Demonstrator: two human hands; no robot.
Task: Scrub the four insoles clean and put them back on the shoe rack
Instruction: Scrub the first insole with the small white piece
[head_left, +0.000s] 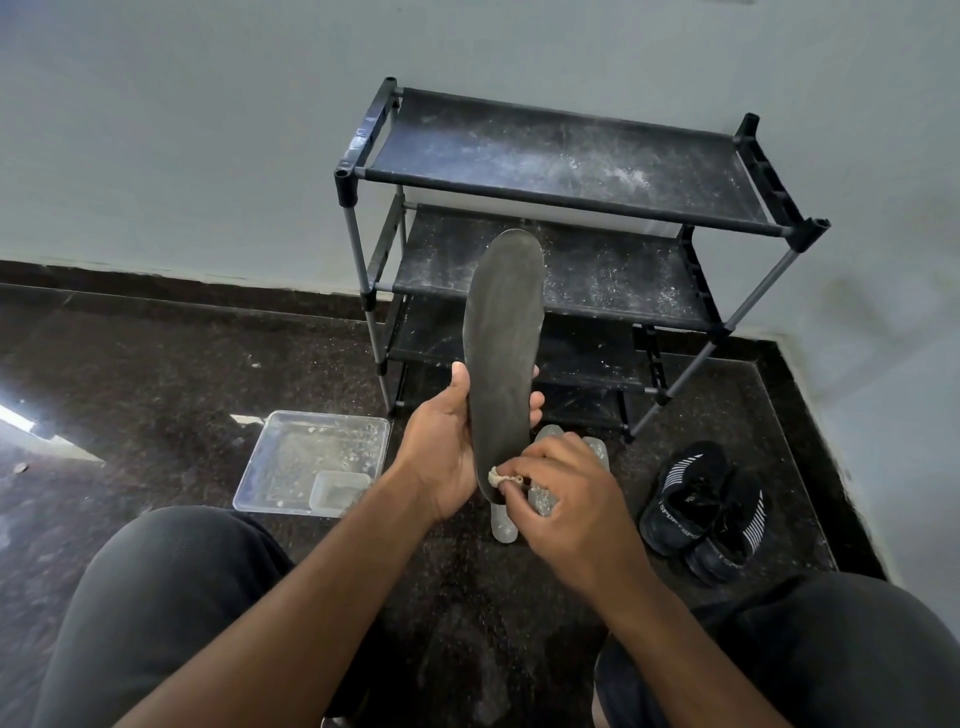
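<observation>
Both hands (457, 441) curled around upright insole (501, 353)

left hand (447, 441) grips dark insole (501, 353) upright | right hand (566, 488) pinches small rag (501, 477) against its heel | shoe rack (566, 208) behind

Insole (501, 353): dark grey, matt, foam-like, faintly scuffed. Rack (566, 171): black fabric shelves, dusty with white specks; grey metal tubes, black plastic joints. Tray (311, 462): clear plastic, glossy, gritty residue. Floor (182, 374): dark speckled stone, polished, reflective. Shoes (706, 504): black knit cloth, white stripes. Wall (182, 130): matt paint.
</observation>
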